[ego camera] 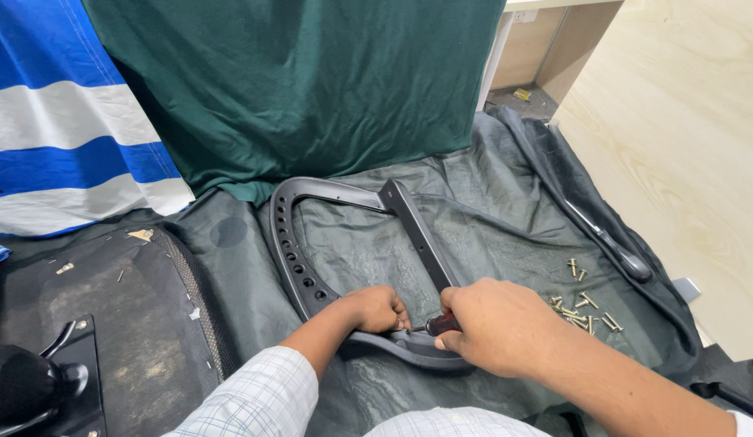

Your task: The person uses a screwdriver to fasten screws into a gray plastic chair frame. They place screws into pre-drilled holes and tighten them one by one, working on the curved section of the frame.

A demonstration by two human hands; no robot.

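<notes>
left hand (376, 309): I'm pinching it tight on the black curved frame (289, 251) – holding it down
right hand (494, 324): I'm wrapping it closed around a screwdriver (440, 324)
screws (585, 311): lying just beside

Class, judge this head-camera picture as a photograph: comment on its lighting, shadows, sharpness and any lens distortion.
Head view: even, soft indoor light with no harsh glare; faint shadows under the left hand and right hand on the black curved frame; centre sharp, loose screws small but distinct; wide-angle lens stretches the edges, so the checked sleeve looks enlarged.

right hand (494, 324) gripping screwdriver (443, 324), black frame (312, 283)
</notes>
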